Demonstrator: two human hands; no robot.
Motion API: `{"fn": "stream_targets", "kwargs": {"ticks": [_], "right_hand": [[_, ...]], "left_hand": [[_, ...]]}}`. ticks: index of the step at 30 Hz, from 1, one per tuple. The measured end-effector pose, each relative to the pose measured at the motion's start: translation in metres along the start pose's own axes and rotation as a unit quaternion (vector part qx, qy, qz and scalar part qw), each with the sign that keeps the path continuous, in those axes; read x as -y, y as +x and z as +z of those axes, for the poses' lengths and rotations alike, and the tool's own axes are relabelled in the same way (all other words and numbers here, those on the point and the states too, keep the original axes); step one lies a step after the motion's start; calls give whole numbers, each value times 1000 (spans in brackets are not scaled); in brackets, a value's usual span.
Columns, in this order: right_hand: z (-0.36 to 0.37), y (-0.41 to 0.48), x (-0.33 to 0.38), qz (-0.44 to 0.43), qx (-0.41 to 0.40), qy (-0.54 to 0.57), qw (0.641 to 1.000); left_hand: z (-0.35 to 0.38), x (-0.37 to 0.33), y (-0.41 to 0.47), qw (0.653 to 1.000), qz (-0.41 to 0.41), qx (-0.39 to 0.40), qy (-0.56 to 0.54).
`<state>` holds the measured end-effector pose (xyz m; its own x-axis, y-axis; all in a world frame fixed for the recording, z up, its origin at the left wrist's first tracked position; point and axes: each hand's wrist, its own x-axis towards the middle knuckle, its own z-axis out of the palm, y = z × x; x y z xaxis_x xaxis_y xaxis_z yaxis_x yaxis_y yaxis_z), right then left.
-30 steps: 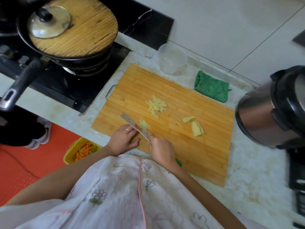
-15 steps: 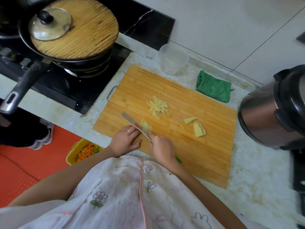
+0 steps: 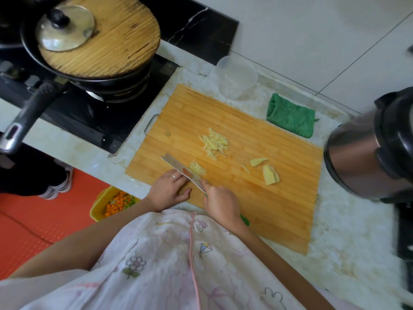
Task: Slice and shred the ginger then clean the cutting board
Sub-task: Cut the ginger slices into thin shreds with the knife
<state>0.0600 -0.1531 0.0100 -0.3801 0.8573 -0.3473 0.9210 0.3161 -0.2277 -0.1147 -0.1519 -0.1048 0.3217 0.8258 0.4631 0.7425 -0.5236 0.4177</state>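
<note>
Left hand point(image 3: 169, 191): fingers lying loosely straight on the bamboo cutting board point(image 3: 257, 198), tips touching the blade's flat side.
Right hand point(image 3: 220, 204): fingers curling round the green-handled knife point(image 3: 183, 172).
Ginger shreds point(image 3: 197, 168): thin, pale, lying just beside the steel blade; flat ginger slices point(image 3: 270, 174) are sitting well apart.

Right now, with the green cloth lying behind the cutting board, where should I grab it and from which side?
Probably pinch the green cloth at its thick rolled end, nearer the clear container, coming down from above across the cutting board. That fold stands higher than the flat rest, and the cooker crowds the other end.
</note>
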Motion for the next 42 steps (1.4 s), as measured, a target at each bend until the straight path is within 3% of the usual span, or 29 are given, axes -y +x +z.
{"fn": "stream_targets", "kwargs": {"ticks": [42], "right_hand": [[16,6,3,36,-10,2,999]], "left_hand": [[-1,0,-3,999,-27,15,-17]]}}
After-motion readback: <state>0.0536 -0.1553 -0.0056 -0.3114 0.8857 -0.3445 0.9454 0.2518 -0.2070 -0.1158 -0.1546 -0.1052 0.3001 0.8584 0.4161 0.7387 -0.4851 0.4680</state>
